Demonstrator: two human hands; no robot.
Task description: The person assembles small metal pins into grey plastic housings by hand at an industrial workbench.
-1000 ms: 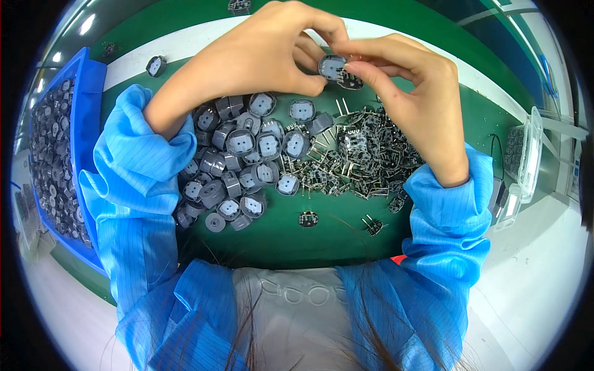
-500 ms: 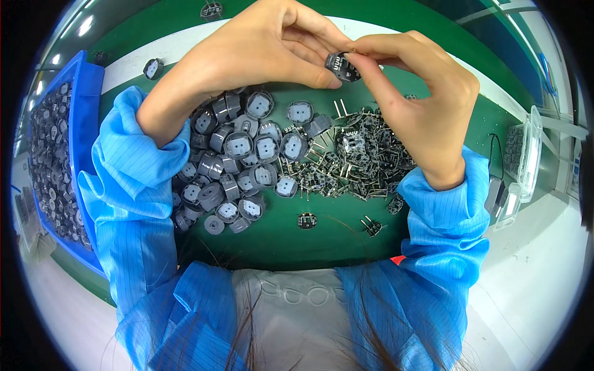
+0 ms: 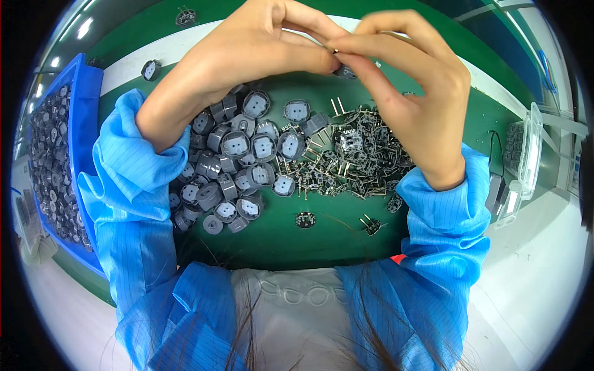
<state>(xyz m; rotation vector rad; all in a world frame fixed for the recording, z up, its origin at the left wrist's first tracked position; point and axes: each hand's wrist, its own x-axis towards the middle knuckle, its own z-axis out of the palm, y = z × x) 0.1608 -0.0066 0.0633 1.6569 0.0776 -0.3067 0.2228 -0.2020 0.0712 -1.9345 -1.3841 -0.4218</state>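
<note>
Above the middle of the table my left hand (image 3: 260, 54) is closed with its thumb and fingers on a small dark round circuit-board piece (image 3: 345, 72). Most of that piece is hidden behind the fingertips. My right hand (image 3: 417, 80) meets it from the other side, thumb and index finger pinched together against the left fingertips. What the right fingertips pinch is too small and covered to make out. Below the hands lie a heap of grey round housings (image 3: 235, 145) with pale inner faces and, to its right, a pile of small circuit boards (image 3: 365, 154) with metal pins.
A blue bin (image 3: 86, 93) full of dark round parts stands at the left. Two loose boards, one flat (image 3: 305, 219) and one with upright pins (image 3: 370, 225), lie near the front edge. A single housing (image 3: 150, 70) sits far left; a clear plastic box (image 3: 531, 151) is at the right.
Both hands have shifted slightly left and away from me. The right fingers have closed in on the left fingertips, and the round piece that showed clearly is now mostly covered.
</note>
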